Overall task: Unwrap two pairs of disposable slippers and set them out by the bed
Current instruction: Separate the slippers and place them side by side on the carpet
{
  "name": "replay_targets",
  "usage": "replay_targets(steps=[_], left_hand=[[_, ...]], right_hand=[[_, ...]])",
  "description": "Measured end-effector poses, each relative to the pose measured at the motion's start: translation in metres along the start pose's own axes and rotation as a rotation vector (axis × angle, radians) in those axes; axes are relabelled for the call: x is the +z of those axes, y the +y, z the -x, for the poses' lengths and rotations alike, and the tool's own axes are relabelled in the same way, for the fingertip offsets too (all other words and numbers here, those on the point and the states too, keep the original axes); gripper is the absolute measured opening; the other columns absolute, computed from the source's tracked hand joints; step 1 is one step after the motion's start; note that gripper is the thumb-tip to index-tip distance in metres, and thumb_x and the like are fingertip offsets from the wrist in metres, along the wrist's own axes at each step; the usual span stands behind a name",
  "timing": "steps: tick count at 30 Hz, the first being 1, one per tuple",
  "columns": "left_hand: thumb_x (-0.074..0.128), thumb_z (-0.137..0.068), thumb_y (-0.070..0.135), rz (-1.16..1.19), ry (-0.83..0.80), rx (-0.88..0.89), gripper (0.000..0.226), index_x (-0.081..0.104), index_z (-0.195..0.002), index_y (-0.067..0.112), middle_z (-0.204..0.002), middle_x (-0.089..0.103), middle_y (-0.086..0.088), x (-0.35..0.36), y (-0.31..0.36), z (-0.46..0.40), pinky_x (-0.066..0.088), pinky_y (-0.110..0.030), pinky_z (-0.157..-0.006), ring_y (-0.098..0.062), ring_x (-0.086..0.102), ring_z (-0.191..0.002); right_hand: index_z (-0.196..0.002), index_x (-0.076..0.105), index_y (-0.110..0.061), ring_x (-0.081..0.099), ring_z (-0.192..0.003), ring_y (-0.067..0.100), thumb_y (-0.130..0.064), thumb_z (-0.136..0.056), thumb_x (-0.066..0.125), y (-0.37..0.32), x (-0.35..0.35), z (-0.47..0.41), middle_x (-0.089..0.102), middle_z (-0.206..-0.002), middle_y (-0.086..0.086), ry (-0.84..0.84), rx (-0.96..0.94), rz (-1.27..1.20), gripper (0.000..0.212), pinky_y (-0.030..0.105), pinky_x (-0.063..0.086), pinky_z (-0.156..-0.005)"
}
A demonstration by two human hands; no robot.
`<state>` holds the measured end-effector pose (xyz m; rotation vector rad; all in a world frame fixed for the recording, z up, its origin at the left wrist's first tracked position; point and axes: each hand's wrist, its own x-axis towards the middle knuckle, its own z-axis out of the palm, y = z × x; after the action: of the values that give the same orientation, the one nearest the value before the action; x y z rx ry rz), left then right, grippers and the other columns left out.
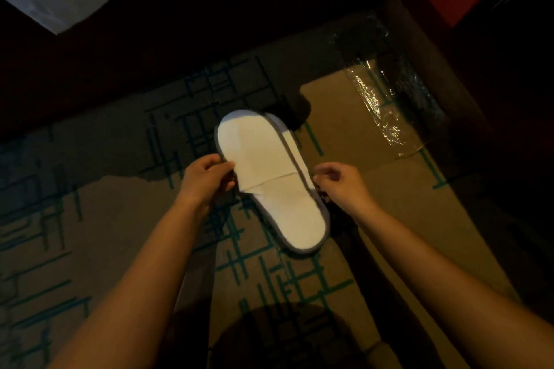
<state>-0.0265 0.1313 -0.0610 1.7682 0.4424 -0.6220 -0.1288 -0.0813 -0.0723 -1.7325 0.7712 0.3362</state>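
Observation:
A flat pair of white disposable slippers [269, 177] with grey edging is held above the carpet, one stacked on the other, toe end pointing away. My left hand [207, 180] pinches the left edge near the strap. My right hand [338, 183] grips the right edge. A crumpled clear plastic wrapper [386, 111] lies on the floor to the far right. The bed [90, 63], with a dark skirt and white sheet, runs across the top left.
Patterned carpet [90, 219] with teal lines covers the floor. A dark wooden furniture piece [449, 39] stands at the upper right beside the wrapper. Deep shadow hides the area under the bed edge.

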Motion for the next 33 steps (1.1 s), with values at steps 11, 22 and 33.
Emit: replay_targets(steps=[11,22,33], left_hand=[[0.06,-0.086,0.009,-0.018,0.129,-0.258,0.028,0.05,-0.06,0.011,-0.065,0.057,-0.013,-0.039,-0.062,-0.002,0.05,-0.014,-0.039,-0.017,0.056,-0.06],[0.059,-0.086,0.005,0.345,0.241,-0.339,0.023,0.052,-0.065,0.004,-0.07,0.059,-0.014,-0.001,-0.049,0.015,0.054,-0.016,-0.042,-0.018,0.062,-0.055],[0.056,-0.086,0.019,-0.653,0.258,0.381,0.01,0.062,-0.083,0.013,-0.078,0.062,-0.009,-0.024,-0.051,0.042,0.039,-0.031,-0.063,-0.02,0.054,-0.074]], right_hand=[[-0.075,0.066,-0.014,0.053,-0.093,0.023,-0.036,-0.076,0.068,0.024,0.027,0.014,0.057,-0.093,0.005,0.082,-0.043,0.66,0.022,0.036,0.047,-0.083],[-0.103,0.063,0.002,0.055,-0.085,0.017,0.007,-0.083,0.052,0.001,-0.034,-0.019,0.062,-0.096,0.012,0.285,-0.068,-0.046,0.023,0.009,0.041,-0.064],[-0.077,0.062,-0.029,0.058,-0.101,0.022,-0.001,-0.085,0.053,-0.051,-0.117,-0.031,0.064,-0.091,-0.003,-0.167,-0.357,0.462,0.031,0.044,0.044,-0.093]])
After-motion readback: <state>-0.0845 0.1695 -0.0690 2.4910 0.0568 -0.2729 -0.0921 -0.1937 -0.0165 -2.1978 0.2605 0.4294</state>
